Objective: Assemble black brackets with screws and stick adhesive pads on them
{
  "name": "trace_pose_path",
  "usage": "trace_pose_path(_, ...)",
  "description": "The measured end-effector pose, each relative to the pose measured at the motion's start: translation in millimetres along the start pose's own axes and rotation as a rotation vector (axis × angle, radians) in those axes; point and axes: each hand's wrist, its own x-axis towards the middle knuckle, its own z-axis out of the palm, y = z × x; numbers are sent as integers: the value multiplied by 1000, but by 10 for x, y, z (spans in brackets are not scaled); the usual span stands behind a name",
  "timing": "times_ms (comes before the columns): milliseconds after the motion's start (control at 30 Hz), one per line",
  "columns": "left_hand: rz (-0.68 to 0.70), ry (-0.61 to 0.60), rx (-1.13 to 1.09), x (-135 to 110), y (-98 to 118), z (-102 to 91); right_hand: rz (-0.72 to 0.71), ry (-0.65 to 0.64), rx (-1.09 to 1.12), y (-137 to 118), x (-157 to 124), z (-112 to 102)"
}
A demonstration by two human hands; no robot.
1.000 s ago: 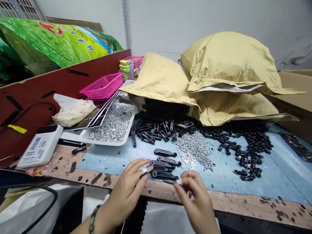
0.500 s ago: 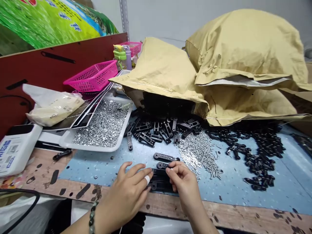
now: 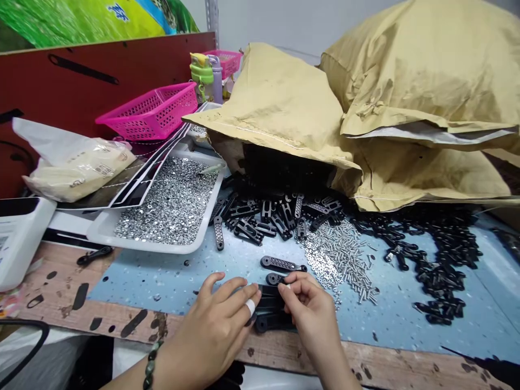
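Note:
My left hand (image 3: pixel 221 322) rests on the blue mat (image 3: pixel 170 276), fingers curled against the left end of a row of flat black plastic arms (image 3: pixel 270 311); a white tape band wraps one finger. From the right, the closed fingers of my right hand (image 3: pixel 311 311) pinch down onto those same arms. Two more black arms (image 3: pixel 282 264) lie just beyond my fingers. A heap of small silver screws (image 3: pixel 339 254) sits to the right of them. Many black arms (image 3: pixel 272 216) spill from an open tan sack (image 3: pixel 284 108).
A white tray (image 3: pixel 203 238) holding small silver nuts stands at left, behind it a pink basket (image 3: pixel 152 111) and a white plastic bag (image 3: pixel 75 165). A pile of black parts (image 3: pixel 439 254) lies at right. Further tan sacks (image 3: pixel 422 76) are stacked behind. The wooden table edge (image 3: pixel 385 360) runs along the front.
Both hands moved forward onto the row of black arms; my right hand went from hovering off the edge to pinching the arms. The camera tilted down and closer.

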Motion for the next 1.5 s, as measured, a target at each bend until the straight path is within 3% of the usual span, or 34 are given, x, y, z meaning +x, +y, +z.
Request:
trace_pose_path(167,-10,46,-19,44,2,27,-81,23,-83,30,-2,-2)
trace_pose_path(500,12,-63,-23,12,-12,-27,80,-38,76,35,-2,-12)
trace_pose_path(700,4,15,4,34,-10,26,42,-64,-16,30,-2,-16)
trace_pose_path(767,5,28,4,59,2,49,-47,-58,-125,35,-3,-22)
trace_pose_path(900,-22,27,-20,121,23,43,-363,-17,-510,46,14,-68)
trace_pose_path(1000,-79,14,-120,158,24,-22,-488,43,-762,6,18,-118)
trace_pose_path(1067,-115,-9,-224,170,22,-66,-573,49,-787,-60,-9,-129)
trace_pose_path(1200,-173,-12,-409,155,10,-71,-899,-146,-639,-200,-126,-85)
trace_pose_path(1267,-236,29,-458,140,-10,-47,-958,-167,-530,-215,-170,-89)
trace_pose_path(1300,-277,55,-461,135,-24,-37,-911,-121,-461,-204,-177,-109)
trace_pose_path(1367,-319,80,-410,140,-48,-24,-654,11,-306,-153,-155,-180)
trace_pose_path(1433,-239,32,-293,164,-57,-11,-293,86,-132,-87,-93,-257)
trace_pose_path(1500,-87,-40,-162,194,-46,16,-27,69,20,-29,-20,-297)
